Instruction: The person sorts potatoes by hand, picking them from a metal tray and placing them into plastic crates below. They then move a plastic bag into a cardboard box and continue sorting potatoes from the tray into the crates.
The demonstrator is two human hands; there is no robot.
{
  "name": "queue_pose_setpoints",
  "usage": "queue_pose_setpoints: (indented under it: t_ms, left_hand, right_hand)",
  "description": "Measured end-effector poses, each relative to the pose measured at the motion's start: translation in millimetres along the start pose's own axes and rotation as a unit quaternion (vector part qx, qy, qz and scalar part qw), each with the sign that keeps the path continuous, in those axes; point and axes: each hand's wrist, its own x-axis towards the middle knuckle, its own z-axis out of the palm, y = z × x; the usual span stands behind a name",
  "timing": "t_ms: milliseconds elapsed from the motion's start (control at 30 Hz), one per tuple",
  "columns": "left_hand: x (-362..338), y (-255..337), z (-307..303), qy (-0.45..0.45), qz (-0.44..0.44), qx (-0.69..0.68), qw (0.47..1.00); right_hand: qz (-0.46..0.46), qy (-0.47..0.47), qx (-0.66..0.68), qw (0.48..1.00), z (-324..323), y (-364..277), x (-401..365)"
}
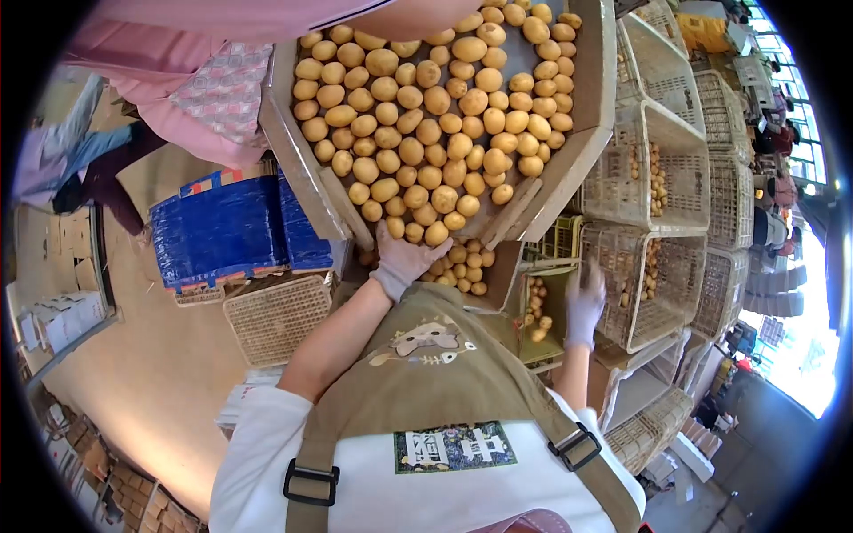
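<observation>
Olive apron point(453, 386), potatoes point(410, 151) past counting
Left hand point(406, 265) spread, potatoes ahead, long axes mixed; right hand point(585, 306) blurred, cannot tell.

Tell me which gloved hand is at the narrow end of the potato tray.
The left hand, up against the potatoes at the tray's narrow end; the right hand, blurred, is off by the olive-green bin, apart from the tray.
</observation>
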Motion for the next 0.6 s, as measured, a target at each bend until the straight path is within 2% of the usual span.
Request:
queue_pose_setpoints:
  t_ms: [33, 100, 133, 167, 200, 233, 267, 300, 333, 400, 433, 500, 533, 600]
  left_hand:
    - [-4.2, 1.8, 4.5, 0.041, -0.022, -0.055, 0.997]
    - [-2.9, 4.7, 15.8, 0.081, -0.030, -0.071, 0.994]
    - [-2.4, 6.1, 22.0, 0.101, -0.034, -0.079, 0.991]
    - [-0.1, 5.3, 10.3, 0.064, -0.027, -0.063, 0.996]
    - [0.8, 5.9, 3.9, 0.028, -0.019, -0.047, 0.998]
    - [-1.2, 5.9, 7.3, 0.010, 0.006, 0.087, 0.996]
    - [-3.4, 5.7, 10.6, 0.001, 0.036, 0.230, 0.972]
    - [-5.6, 5.5, 13.6, 0.000, 0.067, 0.357, 0.932]
    - [-5.1, 6.4, 9.8, -0.009, 0.067, 0.355, 0.933]
    - [-4.2, 8.2, 2.6, -0.027, 0.067, 0.351, 0.934]
    - [-2.0, 5.3, -9.8, -0.022, 0.062, 0.317, 0.946]
    - [-3.8, 2.7, -6.3, 0.015, 0.040, 0.087, 0.995]
    - [-5.4, 4.7, 1.9, 0.030, 0.018, 0.029, 0.999]
    - [-6.8, 8.6, 7.5, 0.041, -0.009, -0.052, 0.998]
  right_hand:
    - [-0.049, 0.009, 0.097, 0.994, -8.6, -45.4, 26.5]
    - [-0.133, 0.013, 0.261, 0.956, -7.5, -137.5, 85.5]
    - [-0.213, 0.047, 0.235, 0.947, 5.0, -174.6, 113.6]
    - [-0.251, 0.048, 0.204, 0.945, 20.2, -207.5, 137.0]
    - [-0.250, -0.031, 0.192, 0.949, 32.5, -237.4, 160.4]
    - [-0.237, -0.110, 0.117, 0.958, 47.8, -267.5, 187.2]
    - [-0.271, -0.118, 0.054, 0.954, 79.3, -284.3, 211.5]
    - [-0.232, -0.144, -0.046, 0.961, 87.2, -305.8, 219.7]
    - [-0.171, -0.240, -0.121, 0.948, 66.1, -331.3, 224.0]
    - [-0.205, -0.236, -0.110, 0.944, 129.8, -320.1, 256.2]
    - [-0.209, -0.155, 0.040, 0.965, 109.5, -312.5, 236.8]
    - [-0.173, -0.145, 0.172, 0.959, 78.7, -300.5, 215.0]
    - [-0.173, -0.100, 0.288, 0.936, 69.4, -279.0, 198.2]
    - [-0.299, 0.007, 0.308, 0.903, 45.5, -217.4, 163.1]
